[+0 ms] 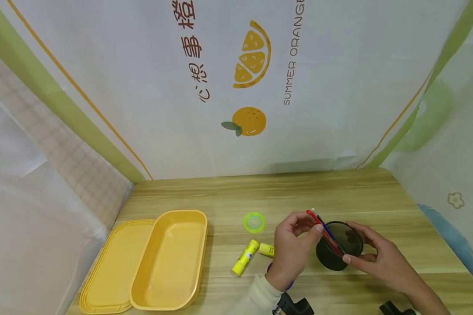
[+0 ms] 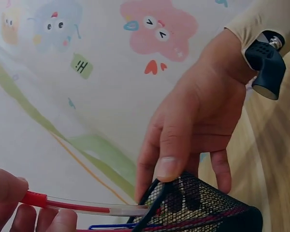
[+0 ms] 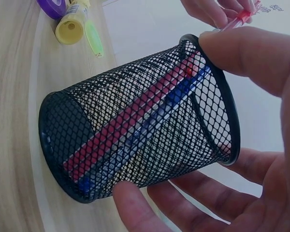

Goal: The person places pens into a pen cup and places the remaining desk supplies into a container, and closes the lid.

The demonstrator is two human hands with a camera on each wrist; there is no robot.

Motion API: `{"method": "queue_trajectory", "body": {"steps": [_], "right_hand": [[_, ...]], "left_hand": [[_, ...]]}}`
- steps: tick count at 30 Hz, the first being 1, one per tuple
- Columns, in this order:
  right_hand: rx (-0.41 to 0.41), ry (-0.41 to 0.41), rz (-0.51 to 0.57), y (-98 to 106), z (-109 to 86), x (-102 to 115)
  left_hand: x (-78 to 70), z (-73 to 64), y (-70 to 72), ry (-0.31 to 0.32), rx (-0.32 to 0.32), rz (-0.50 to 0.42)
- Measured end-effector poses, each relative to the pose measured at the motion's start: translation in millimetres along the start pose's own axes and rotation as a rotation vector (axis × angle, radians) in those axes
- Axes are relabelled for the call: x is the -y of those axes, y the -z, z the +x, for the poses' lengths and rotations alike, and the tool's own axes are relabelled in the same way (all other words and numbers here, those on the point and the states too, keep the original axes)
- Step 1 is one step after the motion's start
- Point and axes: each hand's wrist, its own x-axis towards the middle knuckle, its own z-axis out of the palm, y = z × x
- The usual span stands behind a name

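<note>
A black mesh pen holder [image 1: 328, 259] is held by my right hand [image 1: 384, 258], thumb and fingers around its rim. In the right wrist view the mesh cup [image 3: 130, 121] is tilted, with a blue pen [image 3: 179, 92] and a long red item [image 3: 130, 116] seen through its wall. My left hand [image 1: 293, 245] pinches a red pen [image 2: 79, 206] with a clear barrel. The far end of that pen reaches the cup's mouth in the left wrist view. My left hand hides part of a yellow glue stick [image 1: 266, 250] and a purple roll [image 1: 290, 285].
Another yellow glue stick [image 1: 245, 258] and a green tape roll [image 1: 254, 222] lie left of my hands. Farther left, a yellow tray [image 1: 169, 258] overlaps its flat yellow lid [image 1: 116, 267]. Printed curtains [image 1: 220, 153] stand behind the wooden table [image 1: 268, 188].
</note>
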Motion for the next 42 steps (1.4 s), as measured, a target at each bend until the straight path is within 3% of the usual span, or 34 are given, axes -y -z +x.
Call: {"method": "queue_trajectory", "body": {"steps": [9,20,27,34,42], "right_hand": [[-0.010,0.016,-0.012,0,0.1,-1],[-0.014,0.012,-0.054,0,0.5,-2],[-0.012,0.011,-0.051,0,0.9,-2],[-0.006,0.000,-0.054,0,0.8,0],[-0.004,-0.016,-0.070,0,2.4,-1]], "left_hand": [[12.2,-3.9,-0.3,0.067,0.024,0.048],[27.2,-2.9,0.4,0.061,-0.007,0.107],[32.6,-2.3,0.9,0.113,0.005,0.096],[34.8,-1.9,2.9,0.143,0.053,0.021],[31.5,-2.2,7.8,0.168,0.073,0.032]]}}
